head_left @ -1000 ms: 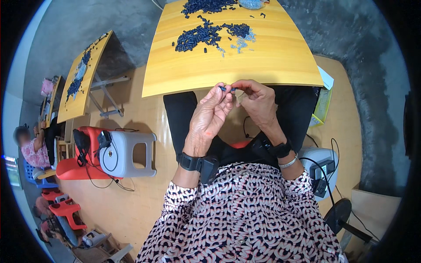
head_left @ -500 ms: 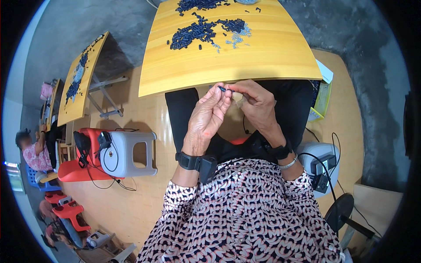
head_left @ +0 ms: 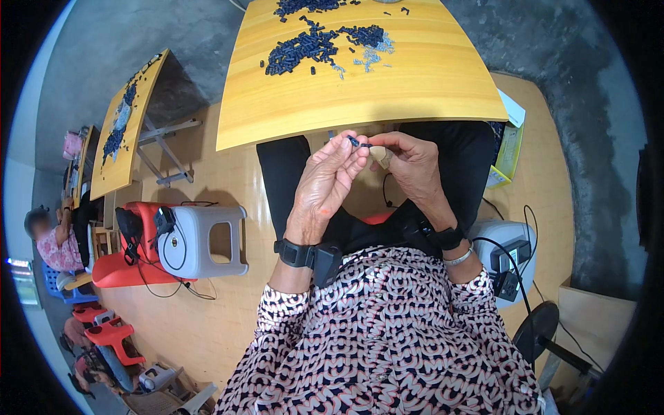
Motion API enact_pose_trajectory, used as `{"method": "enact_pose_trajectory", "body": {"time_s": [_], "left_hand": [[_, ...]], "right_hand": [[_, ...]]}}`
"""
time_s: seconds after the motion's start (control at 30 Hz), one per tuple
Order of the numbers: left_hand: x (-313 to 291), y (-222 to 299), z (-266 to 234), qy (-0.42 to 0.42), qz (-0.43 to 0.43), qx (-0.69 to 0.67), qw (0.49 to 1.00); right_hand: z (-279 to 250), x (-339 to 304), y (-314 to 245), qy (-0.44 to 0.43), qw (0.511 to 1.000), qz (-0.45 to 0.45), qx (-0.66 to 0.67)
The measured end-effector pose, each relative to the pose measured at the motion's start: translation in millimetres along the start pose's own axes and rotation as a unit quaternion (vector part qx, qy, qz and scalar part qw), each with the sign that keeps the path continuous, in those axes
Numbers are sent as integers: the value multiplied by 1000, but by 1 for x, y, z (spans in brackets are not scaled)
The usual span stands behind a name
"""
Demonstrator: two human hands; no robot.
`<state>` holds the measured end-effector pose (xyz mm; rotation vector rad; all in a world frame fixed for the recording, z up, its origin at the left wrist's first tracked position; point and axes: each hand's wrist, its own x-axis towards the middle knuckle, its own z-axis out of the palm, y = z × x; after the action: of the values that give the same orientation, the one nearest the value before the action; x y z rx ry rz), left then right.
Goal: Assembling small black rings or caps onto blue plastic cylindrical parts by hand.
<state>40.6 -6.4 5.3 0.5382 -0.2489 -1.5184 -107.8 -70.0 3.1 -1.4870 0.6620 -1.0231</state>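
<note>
Just off the table's near edge, above my lap, both hands are close together. Pinched between the thumb and fingers of my left hand [head_left: 326, 176] is a small dark cylindrical piece [head_left: 353, 140]. The fingertips of my right hand [head_left: 413, 166] are closed at a second small dark piece [head_left: 366, 145], right beside the first; whether the two pieces touch is too small to tell. A tan, cloth-like scrap [head_left: 380, 156] covers or lies against the right fingers. On the yellow wooden table [head_left: 360, 97] lie a heap of dark cylinders [head_left: 301, 52] and small clear-grey bits [head_left: 373, 57].
To the left stand a grey stool [head_left: 207, 241], a red stool [head_left: 128, 268] and a second table [head_left: 111, 166] with similar pieces, a person [head_left: 59, 238] sitting beyond it. At right are a yellow-green box [head_left: 508, 155], another stool [head_left: 494, 238] with black devices, and loose cables.
My right hand has shifted slightly, its fingers straighter and a little lower. The dark piece at the right fingertips shows more plainly. My left hand keeps its pinch.
</note>
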Motion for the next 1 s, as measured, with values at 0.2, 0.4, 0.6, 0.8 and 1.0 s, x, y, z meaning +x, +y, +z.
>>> {"method": "enact_pose_trajectory", "body": {"time_s": [0.2,0.4,0.6,0.8,1.0], "left_hand": [[0,0,2,-8,-4,13,1000],[3,-2,-7,-36,-38,-65,997],[4,-3,-10,-48,-34,-68,996],[1,-2,-4,-10,-16,-44,999],[2,-2,-7,-19,-3,-5,1000]], "right_hand": [[-1,-2,7,-11,997,3,73],[3,-3,5,-17,991,-1,135],[4,-8,5,-1,999,4,50],[4,-11,5,50,996,-72,-5],[4,-12,-1,37,996,-68,-33]]}}
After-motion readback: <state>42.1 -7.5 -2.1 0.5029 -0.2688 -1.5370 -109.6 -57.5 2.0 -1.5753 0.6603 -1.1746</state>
